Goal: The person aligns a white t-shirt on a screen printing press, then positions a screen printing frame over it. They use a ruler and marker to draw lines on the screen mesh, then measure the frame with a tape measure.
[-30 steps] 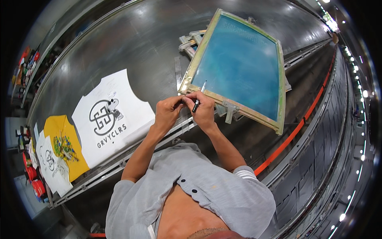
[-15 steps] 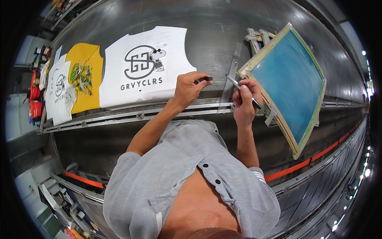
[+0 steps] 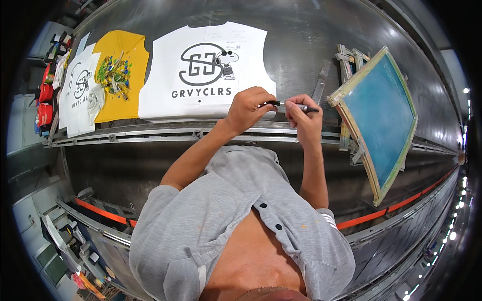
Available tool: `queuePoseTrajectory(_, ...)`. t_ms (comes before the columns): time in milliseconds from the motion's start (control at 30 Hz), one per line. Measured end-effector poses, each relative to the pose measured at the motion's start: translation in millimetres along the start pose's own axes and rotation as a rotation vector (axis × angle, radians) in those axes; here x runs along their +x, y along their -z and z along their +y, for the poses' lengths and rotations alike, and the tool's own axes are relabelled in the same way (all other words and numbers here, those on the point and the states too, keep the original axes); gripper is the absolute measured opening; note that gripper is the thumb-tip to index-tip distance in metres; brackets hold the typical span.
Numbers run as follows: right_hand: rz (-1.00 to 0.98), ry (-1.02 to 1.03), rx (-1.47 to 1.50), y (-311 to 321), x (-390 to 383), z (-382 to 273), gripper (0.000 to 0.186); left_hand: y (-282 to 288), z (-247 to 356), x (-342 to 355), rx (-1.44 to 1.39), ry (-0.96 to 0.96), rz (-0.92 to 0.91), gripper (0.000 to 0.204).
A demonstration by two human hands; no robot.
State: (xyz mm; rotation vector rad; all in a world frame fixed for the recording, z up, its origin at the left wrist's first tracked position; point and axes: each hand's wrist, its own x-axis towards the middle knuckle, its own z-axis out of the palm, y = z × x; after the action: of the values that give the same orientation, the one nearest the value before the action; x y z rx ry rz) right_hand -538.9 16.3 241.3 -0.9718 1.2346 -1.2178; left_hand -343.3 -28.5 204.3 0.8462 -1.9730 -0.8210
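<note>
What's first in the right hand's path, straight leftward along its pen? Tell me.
Likely the black cap pinched in the left hand; the pen seems to reach it, though depth is unclear.

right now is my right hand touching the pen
Touching. The head view shows it: the thumb and fingers of your right hand pinch the pen, with its dark end sticking out past them.
</note>
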Motion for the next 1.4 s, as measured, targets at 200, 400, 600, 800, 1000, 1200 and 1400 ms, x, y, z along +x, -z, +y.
queuePoseTrajectory(200,-0.462,0.171,0.043,-7.9,11.3,10.0,0.016,32.9,-11.1,-36.2,-1.169,0.718,-0.305,0.03)
queuePoseTrajectory(400,-0.526,0.188,-0.155,-54.0,14.2,34.0,0.021,63.0,-26.0,-78.0,-1.087,0.83,-0.505,0.039)
queuePoseTrajectory(600,0.454,-0.541,0.207,25.5,47.7,162.5,0.021,165.7,-163.4,-164.2,-0.201,1.153,0.251,0.064)
queuePoseTrajectory(800,0.484,-0.635,0.074,35.2,48.1,197.9,0.038,302.5,-253.6,-304.0,-0.581,1.251,1.004,0.037)
queuePoseTrajectory(1000,0.365,-0.676,-0.151,26.1,56.4,201.3,0.039,295.2,-253.3,-301.3,-0.579,1.337,0.856,0.033)
queuePoseTrajectory(1200,0.316,-0.766,-0.228,31.0,80.8,180.8,0.035,321.5,-251.3,-279.4,-0.251,1.436,0.702,0.032)
queuePoseTrajectory(1400,0.299,-0.827,-0.205,20.4,82.5,172.7,0.03,343.6,-249.9,-264.6,-0.332,1.563,0.67,0.029)
